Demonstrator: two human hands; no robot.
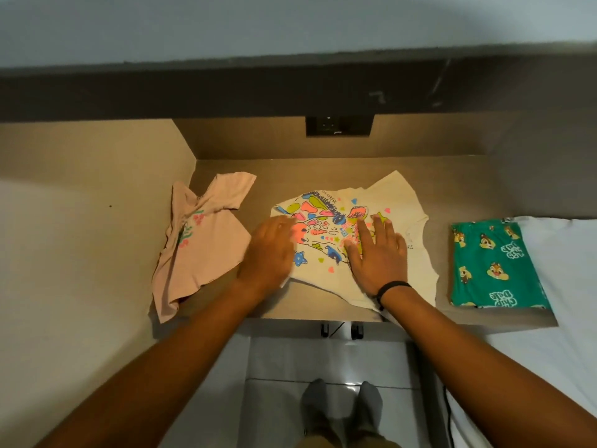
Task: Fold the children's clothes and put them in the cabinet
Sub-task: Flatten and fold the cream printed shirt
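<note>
A cream child's shirt (400,202) with a bright neon print lies spread in the middle of the tan desk (290,171). My left hand (269,252) rests flat on its left edge, fingers together. Flat on the print at the right of centre lies my right hand (378,250), fingers spread, a black band on the wrist. A crumpled pink shirt (203,244) lies to the left, hanging over the desk's front edge. At the right end sits a folded green garment (494,263) with cartoon chipmunks.
A dark shelf (290,88) overhangs the desk, with a black wall socket (339,125) under it. A beige panel (80,221) stands at the left, a white bed (568,286) at the right. Below the desk edge are my feet in grey socks (342,405) on a tiled floor.
</note>
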